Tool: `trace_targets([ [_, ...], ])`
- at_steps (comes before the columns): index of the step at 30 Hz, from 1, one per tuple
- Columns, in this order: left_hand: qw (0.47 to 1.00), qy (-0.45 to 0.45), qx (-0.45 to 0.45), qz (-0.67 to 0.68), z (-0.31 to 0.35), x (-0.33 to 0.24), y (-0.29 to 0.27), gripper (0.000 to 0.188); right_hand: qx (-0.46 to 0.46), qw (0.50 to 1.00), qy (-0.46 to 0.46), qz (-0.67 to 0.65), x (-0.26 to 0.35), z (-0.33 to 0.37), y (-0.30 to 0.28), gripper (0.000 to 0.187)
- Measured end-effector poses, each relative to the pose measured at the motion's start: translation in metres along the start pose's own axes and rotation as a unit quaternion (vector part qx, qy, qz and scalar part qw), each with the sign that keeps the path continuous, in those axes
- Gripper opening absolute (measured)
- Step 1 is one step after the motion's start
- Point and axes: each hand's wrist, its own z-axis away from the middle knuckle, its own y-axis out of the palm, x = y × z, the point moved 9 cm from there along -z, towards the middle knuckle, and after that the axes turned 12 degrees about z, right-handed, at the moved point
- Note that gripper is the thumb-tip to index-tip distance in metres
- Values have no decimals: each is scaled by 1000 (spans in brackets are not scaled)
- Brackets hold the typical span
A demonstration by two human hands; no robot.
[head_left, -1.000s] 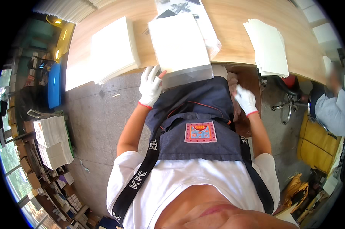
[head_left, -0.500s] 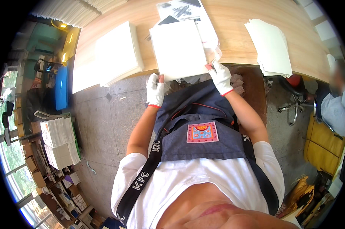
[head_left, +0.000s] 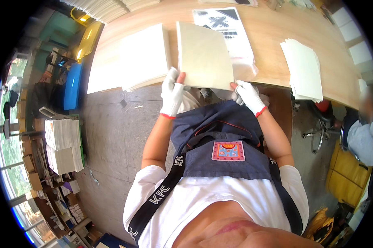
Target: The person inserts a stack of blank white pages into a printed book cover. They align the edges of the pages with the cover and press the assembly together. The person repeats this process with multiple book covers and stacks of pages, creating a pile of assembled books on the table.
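Note:
Between my hands a stack of cream paper sheets (head_left: 205, 58) is raised and tilted over the table's near edge. My left hand (head_left: 172, 93), in a white glove with bare fingertips, is closed on its lower left corner, thumb on top. At the lower right corner, the thumb and fingers of my gloved right hand (head_left: 247, 97) pinch the same sheets. Partly covered by them lies a printed sheet (head_left: 223, 22) with dark shapes, with clear plastic film at its near end. A thick white paper stack (head_left: 143, 56) rests just left of my left hand.
A fanned pile of pale sheets (head_left: 303, 70) overhangs the wooden table's (head_left: 269, 45) edge at the right. More paper stacks (head_left: 99, 9) stand at the far left. Bundled paper (head_left: 62, 134) is piled on the floor side at left. A swivel chair (head_left: 318, 136) and a person (head_left: 362, 132) are at right.
Both hands have lifted the sheets' near edge and tilted them, so their face now looks darker. The view has shifted, and more of the printed sheet shows.

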Motion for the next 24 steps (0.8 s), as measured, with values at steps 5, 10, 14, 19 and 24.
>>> trace_targets([
  [5, 965, 184, -163, -95, -2, -76, -93, 25, 13, 981, -191, 36, 95, -41, 70, 21],
  [10, 908, 111, -225, -336, -33, -50, -222, 35, 63, 973, -172, 139, 146, -79, 155, 28],
  [14, 904, 54, -239, -351, -36, -14, -254, 48, 60, 961, -162, 214, 138, -85, 162, 38],
  [19, 858, 336, -240, -307, 10, -62, -151, 53, 78, 979, -154, -105, 99, -29, 89, 31],
  [24, 869, 341, 60, -354, 40, -17, 9, 60, -60, 985, -68, -145, 1, 30, -22, 21],
])
